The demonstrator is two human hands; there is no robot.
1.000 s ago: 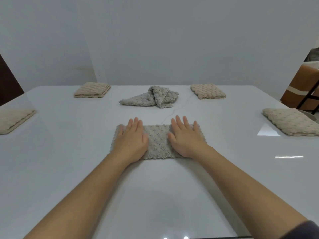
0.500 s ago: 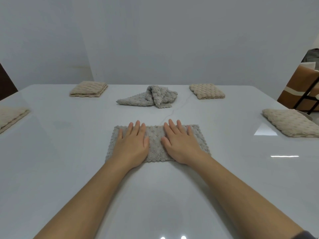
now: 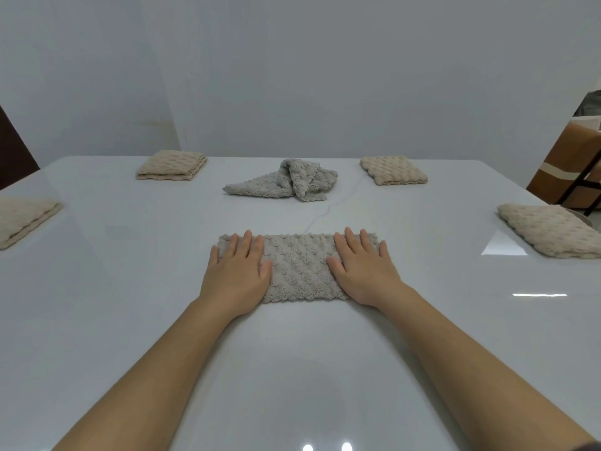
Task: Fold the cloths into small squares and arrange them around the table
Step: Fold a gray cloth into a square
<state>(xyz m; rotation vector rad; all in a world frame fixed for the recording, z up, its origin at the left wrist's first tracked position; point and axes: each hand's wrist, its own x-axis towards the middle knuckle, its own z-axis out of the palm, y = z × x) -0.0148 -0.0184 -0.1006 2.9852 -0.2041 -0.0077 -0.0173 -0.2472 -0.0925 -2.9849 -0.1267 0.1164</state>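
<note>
A grey bobbled cloth (image 3: 299,268), folded into a long strip, lies flat in front of me on the white table (image 3: 292,369). My left hand (image 3: 237,275) presses flat on its left end with straight fingers. My right hand (image 3: 366,271) presses flat on its right end. A second grey cloth (image 3: 292,183) lies crumpled further back at the middle. Folded beige squares sit around the table: one at the far left (image 3: 171,165), one at the far right (image 3: 393,170), one at the left edge (image 3: 22,219), one at the right edge (image 3: 549,230).
A grey wall stands behind the table. A brown chair with a dark frame (image 3: 572,170) is beside the table's right far corner. Bright light glares sit on the glossy tabletop at the right and near edge.
Both hands have slid outward along the strip, from its middle toward its ends, smoothing it flat. The strip now looks longer and flatter.
</note>
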